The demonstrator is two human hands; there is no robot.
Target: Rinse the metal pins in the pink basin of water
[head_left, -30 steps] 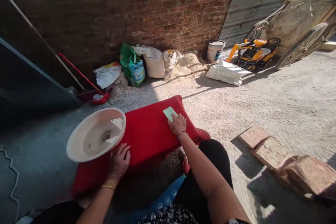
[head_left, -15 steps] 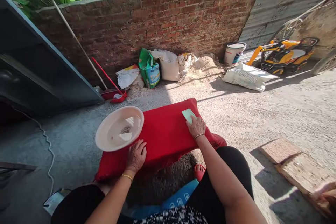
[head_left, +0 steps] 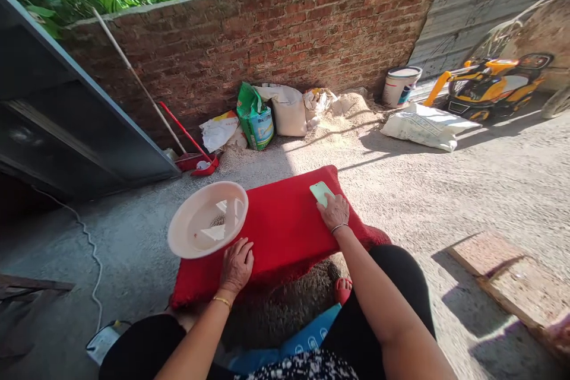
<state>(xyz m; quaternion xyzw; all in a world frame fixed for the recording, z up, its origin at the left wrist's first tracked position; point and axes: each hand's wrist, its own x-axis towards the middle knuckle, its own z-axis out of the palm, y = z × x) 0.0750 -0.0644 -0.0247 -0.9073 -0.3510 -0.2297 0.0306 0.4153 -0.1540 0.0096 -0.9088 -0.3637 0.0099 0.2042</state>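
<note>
A red cloth (head_left: 285,214) covers a low table in front of me. On its left end stands a pale pink basin (head_left: 178,231), holding clear water with bright reflections and a small dark patterned patch. My left hand (head_left: 237,264) lies on the cloth's near edge just below the basin, fingers stretched out and holding nothing. At the right end, my right hand (head_left: 333,212) has its fingers around the lower part of a pale green smartphone (head_left: 319,190). The phone's upper part shows beyond the fingers; its lower end is hidden under the hand.
Along the brick wall (head_left: 285,35) stand a green bag (head_left: 256,119), a white sack (head_left: 289,111) and a bucket (head_left: 401,88). A red dustpan (head_left: 206,166) is at left, a yellow toy excavator (head_left: 494,92) at far right. Flat bricks (head_left: 487,252) lie on the right.
The view has shifted slightly, so most things appear a little further right. Both hands keep their places on the cloth, the right one still at the phone.
</note>
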